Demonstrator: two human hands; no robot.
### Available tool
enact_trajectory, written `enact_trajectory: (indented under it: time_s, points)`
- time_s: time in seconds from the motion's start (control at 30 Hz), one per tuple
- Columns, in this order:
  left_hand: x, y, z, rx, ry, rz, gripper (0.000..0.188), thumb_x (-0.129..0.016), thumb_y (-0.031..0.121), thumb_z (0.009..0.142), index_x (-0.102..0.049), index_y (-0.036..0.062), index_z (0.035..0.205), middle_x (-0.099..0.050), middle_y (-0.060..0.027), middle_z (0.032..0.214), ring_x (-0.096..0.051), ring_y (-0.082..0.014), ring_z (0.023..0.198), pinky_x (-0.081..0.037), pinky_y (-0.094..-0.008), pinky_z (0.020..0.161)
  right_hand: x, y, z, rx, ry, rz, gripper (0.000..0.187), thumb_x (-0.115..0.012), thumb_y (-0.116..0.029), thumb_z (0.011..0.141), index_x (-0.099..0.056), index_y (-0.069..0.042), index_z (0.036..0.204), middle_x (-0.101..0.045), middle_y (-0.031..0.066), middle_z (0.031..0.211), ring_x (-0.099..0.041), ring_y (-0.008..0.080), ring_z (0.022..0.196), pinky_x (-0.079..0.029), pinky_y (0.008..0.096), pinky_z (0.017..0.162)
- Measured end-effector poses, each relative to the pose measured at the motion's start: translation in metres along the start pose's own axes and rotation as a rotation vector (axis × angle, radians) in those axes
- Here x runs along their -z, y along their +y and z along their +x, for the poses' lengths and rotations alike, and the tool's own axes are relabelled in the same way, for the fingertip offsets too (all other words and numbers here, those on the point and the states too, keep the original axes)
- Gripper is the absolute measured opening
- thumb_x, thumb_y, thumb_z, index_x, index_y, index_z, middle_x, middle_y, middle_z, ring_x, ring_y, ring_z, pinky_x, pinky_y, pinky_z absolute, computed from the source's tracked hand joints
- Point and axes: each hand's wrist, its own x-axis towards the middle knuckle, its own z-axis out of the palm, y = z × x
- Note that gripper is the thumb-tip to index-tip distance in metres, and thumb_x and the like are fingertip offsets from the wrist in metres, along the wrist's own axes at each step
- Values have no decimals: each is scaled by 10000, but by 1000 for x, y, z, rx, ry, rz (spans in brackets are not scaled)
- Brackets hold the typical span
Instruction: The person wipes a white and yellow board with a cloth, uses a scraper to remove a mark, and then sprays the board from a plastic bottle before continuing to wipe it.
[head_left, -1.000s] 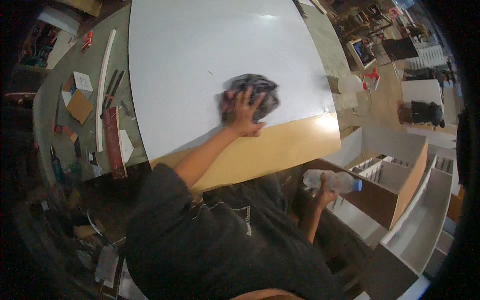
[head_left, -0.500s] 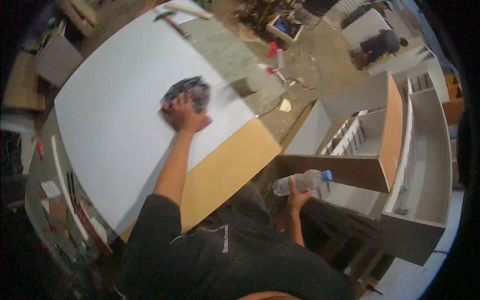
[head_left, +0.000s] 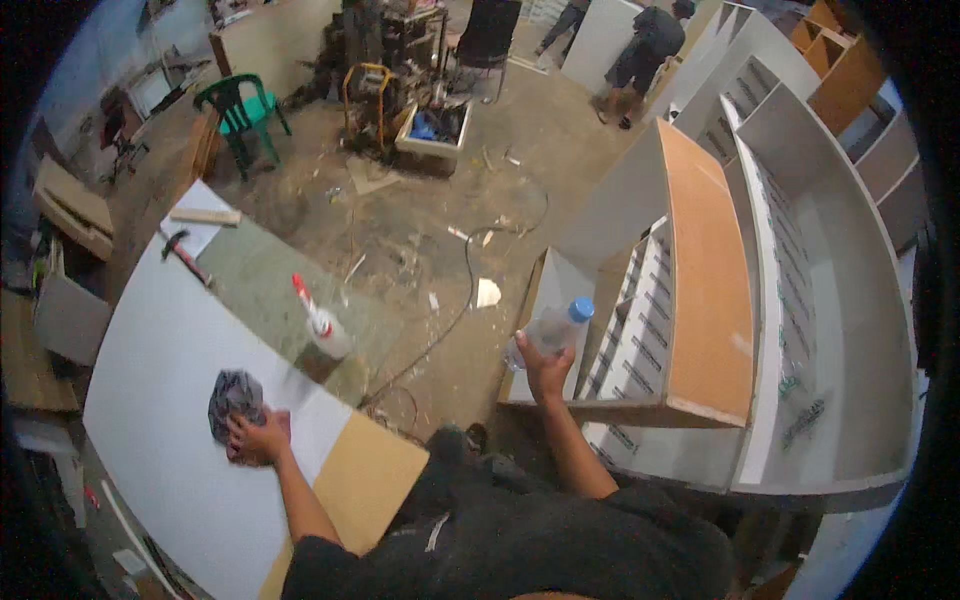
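My left hand [head_left: 258,440] is closed on a bunched dark, patterned cloth [head_left: 236,396], which lies against the white board [head_left: 165,400]. My right hand [head_left: 548,378] is wrapped round a clear plastic bottle [head_left: 550,330] with a blue cap, held up and tilted to the right of the board. What is inside the bottle is hard to tell. Past the cloth, a white bottle with a red nozzle [head_left: 328,332] stands on a greenish surface. A hammer [head_left: 188,260] rests near the board's far end, beside a wooden strip [head_left: 205,216].
A tan panel [head_left: 375,460] borders the board on its near right. Open cabinet carcasses [head_left: 705,290] stand close on my right. A cable [head_left: 468,290] and scraps lie on the floor. Farther off are a green chair [head_left: 245,115], a tray of tools [head_left: 435,135] and a bending person [head_left: 648,50].
The view has swung up and right, bringing in more of the floor. My right hand has raised the clear bottle and tipped it more upright. My left hand stays on the cloth.
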Motion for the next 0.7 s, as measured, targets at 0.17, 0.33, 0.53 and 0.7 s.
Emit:
enact_trajectory:
  time_s: [0.17, 0.33, 0.53, 0.7]
  points:
    - [16, 14, -15, 48, 31, 69, 748, -675, 553, 816, -543, 121, 1412, -284, -126, 1614, -325, -403, 1422, -252, -606, 1113, -56, 13, 67, -180, 89, 41, 634, -874, -169, 753, -517, -15, 1252, -614, 82, 1141, -601, 206, 1041, -489, 365, 924]
    - [-11, -13, -2, 82, -49, 100, 740, -729, 503, 785, -559, 111, 1389, -324, -183, 1570, -337, -427, 1405, -239, -597, 1133, -122, 43, 146, -52, 96, -12, 625, -879, -196, 748, -539, -9, 1237, -615, 99, 1154, -589, 218, 1062, -470, 377, 946]
    - [-44, -19, -1, 54, 138, 15, 647, -788, 453, 740, -639, 85, 1251, -501, -195, 1385, -443, -411, 1295, -271, -614, 1122, -152, 88, 266, 57, -63, -143, 571, -883, -229, 756, -558, -3, 1168, -616, 109, 1178, -588, 222, 1055, -475, 371, 928]
    - [-30, 21, 0, 261, 162, 114, 694, -777, 529, 728, -637, 77, 1236, -516, -198, 1339, -456, -478, 1220, -332, -612, 1057, -171, 105, 322, -108, -121, -58, 722, -901, -279, 730, -540, 39, 1269, -580, 156, 1270, -556, 265, 1138, -444, 407, 995]
